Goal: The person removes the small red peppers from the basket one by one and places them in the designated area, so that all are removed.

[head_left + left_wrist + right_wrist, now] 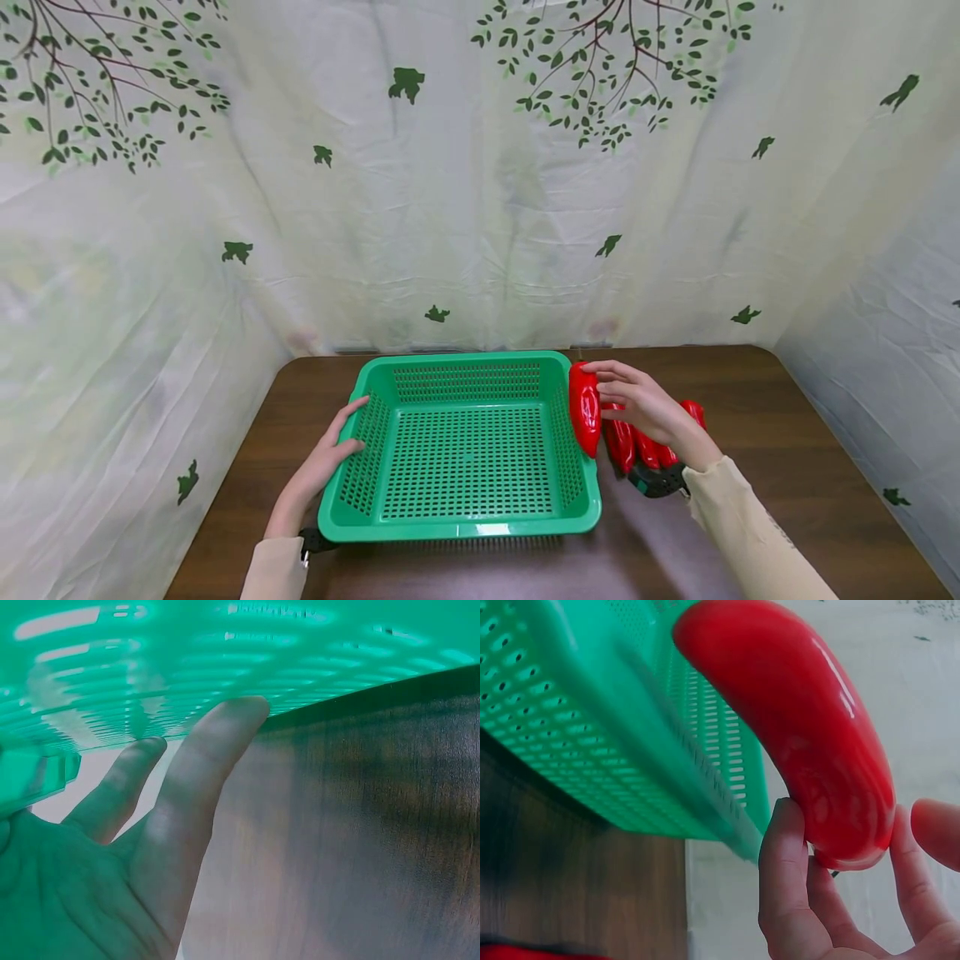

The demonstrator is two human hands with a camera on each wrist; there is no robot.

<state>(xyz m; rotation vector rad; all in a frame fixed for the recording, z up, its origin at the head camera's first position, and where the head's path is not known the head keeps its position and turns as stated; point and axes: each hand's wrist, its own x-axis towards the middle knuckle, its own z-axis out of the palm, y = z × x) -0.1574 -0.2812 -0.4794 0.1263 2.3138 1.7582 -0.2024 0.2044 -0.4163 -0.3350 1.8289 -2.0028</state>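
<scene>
A green perforated plastic basket [468,527] stands at the middle of the table, its inside showing only bare slotted floor. My left hand [327,458] grips its left rim, thumb and a finger over the edge. In the left wrist view, other fingers [191,795] reach along the basket's underside. My right hand [637,400] holds a glossy red chili pepper [585,408] by its stem end, with fingertips around it in the right wrist view. This curved pepper [795,727] hangs over the basket's right rim, tip down. More red peppers [619,442] lie under and beside the right hand, partly hidden.
The brown wooden table [780,467] extends to both sides of the basket. A pale curtain [465,208] printed with leaves and branches encloses the back and sides. A dark wrist-worn device [658,481] shows below my right wrist, close to the loose peppers.
</scene>
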